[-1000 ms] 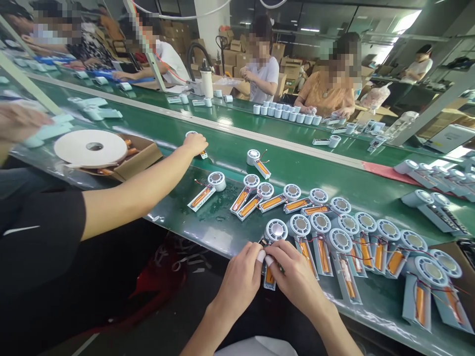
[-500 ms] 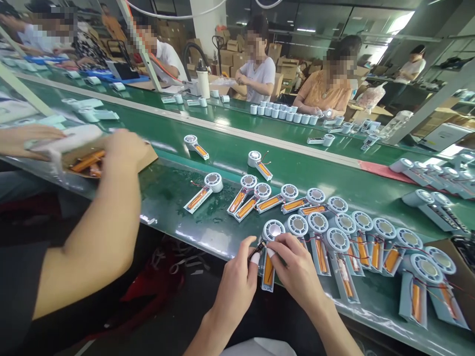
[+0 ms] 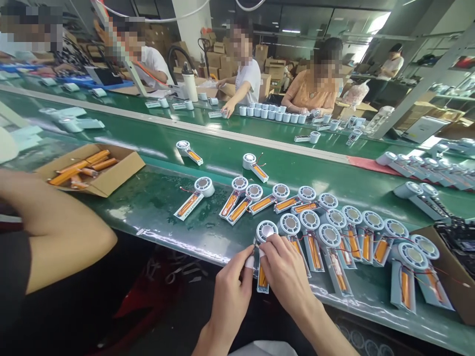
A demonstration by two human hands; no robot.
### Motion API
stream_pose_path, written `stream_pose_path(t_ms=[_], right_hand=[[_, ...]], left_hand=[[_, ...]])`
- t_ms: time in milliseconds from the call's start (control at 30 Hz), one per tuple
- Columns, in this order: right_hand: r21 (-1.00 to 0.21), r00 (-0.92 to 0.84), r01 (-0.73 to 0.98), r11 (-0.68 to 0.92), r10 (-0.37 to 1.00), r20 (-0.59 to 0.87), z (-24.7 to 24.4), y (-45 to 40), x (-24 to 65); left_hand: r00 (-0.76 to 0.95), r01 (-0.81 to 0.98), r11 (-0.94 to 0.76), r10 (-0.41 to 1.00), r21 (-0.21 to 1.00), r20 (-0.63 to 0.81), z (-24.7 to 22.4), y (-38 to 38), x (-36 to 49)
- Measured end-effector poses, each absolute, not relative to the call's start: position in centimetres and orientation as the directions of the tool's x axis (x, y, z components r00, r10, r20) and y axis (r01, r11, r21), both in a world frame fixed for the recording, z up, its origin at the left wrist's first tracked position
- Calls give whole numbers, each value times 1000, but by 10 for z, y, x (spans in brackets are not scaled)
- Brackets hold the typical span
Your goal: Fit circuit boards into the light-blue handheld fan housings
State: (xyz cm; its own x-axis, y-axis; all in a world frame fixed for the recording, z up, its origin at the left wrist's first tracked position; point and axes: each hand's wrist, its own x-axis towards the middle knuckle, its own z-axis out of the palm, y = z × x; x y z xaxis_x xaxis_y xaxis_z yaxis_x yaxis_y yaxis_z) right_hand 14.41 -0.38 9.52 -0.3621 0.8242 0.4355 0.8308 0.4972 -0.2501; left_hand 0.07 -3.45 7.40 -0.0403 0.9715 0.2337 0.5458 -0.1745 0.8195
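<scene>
A light-blue fan unit (image 3: 266, 231) with a round head and an orange battery in its handle lies at the near edge of the green table. My left hand (image 3: 233, 284) is closed in a pinch at the left side of its neck, a white cover on one fingertip. From the right, my right hand (image 3: 287, 272) bends over the same neck, fingers together, partly hiding the handle. A small dark part showed there earlier; now the fingers mostly cover it. Several similar fan units (image 3: 329, 236) lie close by on the right, batteries and thin wires exposed.
A cardboard box (image 3: 122, 173) of orange batteries stands at left, near a co-worker's bare arm (image 3: 70, 242). Another box (image 3: 438, 267) with dark parts is at right. More fan units (image 3: 189, 152) lie on the green belt (image 3: 159, 133). People sit across it.
My right hand has turned further over the fan's neck, covering the dark part. The co-worker's hands and the white bag have left the battery box. Across the belt, a person reaches to a fan.
</scene>
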Motion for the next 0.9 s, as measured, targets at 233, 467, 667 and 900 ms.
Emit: stream_pose_path(t_ms=[233,467,667,900], right_hand=[[-373,-373,772,515,842,390,94,2,148],[-643,-379,610,462,883,275,100,15,159],[-668,-456,570,479,860,228,108,20,164],[-655,-386,585,477,875,293,99,20,158]], left_hand=[[-33,466,-131,986,875,165,80,-32,-5],[88,265,-3,996,964,-21,83,-16,-23],[156,220,15,986,975,-51,73,-9,-36],[134,289,-1,990,957,-40,70,-8,-33]])
